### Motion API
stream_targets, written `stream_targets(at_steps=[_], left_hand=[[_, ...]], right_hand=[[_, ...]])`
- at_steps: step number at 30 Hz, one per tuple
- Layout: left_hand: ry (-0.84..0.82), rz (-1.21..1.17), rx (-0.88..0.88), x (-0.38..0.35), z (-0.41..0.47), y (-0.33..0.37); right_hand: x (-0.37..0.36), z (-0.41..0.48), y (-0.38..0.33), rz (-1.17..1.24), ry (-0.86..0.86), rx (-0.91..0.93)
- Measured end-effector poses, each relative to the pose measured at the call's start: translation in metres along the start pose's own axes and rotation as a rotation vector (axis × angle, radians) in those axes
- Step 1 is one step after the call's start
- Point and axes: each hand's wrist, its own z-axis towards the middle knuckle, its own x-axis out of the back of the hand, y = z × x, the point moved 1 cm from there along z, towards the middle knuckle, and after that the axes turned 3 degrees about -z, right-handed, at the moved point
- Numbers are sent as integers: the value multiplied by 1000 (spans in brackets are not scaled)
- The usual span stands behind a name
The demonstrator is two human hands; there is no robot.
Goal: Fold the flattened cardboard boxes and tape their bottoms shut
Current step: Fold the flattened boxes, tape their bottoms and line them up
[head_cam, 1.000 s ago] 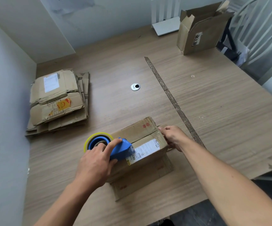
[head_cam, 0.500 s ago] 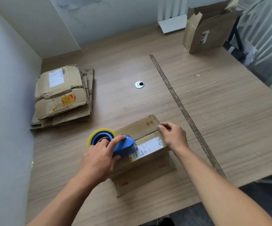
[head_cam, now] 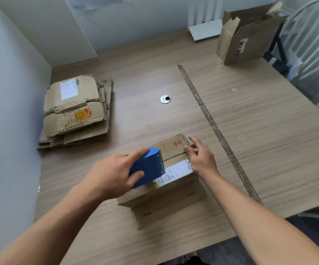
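Note:
A small folded cardboard box (head_cam: 174, 150) stands upside down on the wooden table (head_cam: 260, 121) near its front edge, its bottom flaps closed and a white label on top. My left hand (head_cam: 113, 175) grips a blue tape dispenser (head_cam: 147, 167) that rests on the box's bottom over the flap seam. My right hand (head_cam: 200, 157) rests on the box's right end with its fingers spread over the flaps. A stack of flattened cardboard boxes (head_cam: 74, 109) lies at the table's left side, by the wall.
An assembled open box (head_cam: 246, 37) stands at the far right of the table, next to a white stand (head_cam: 204, 31). A strip of old tape (head_cam: 212, 121) runs across the tabletop, and a metal cable grommet (head_cam: 165, 99) sits mid-table. White chairs stand at the right.
My left hand has slid the dispenser to the right along the box top, and it now hides the yellow tape roll. My right hand's fingers have opened and lifted a little at the box's right end.

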Motion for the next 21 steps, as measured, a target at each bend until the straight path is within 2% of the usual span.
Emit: stream_targets(at_steps=[3, 6, 14, 21], left_hand=[[-74, -11, 20, 18, 4, -12], [-161, -87, 35, 19, 4, -24], [-194, -237, 3, 14, 4, -30], [-297, -323, 22, 22, -12, -52]], right_hand=[[2, -3, -3, -103, 14, 107], [3, -6, -4, -216, -62, 192], [4, -1, -10, -328, -117, 173], [3, 0, -10, -288, -90, 176]])
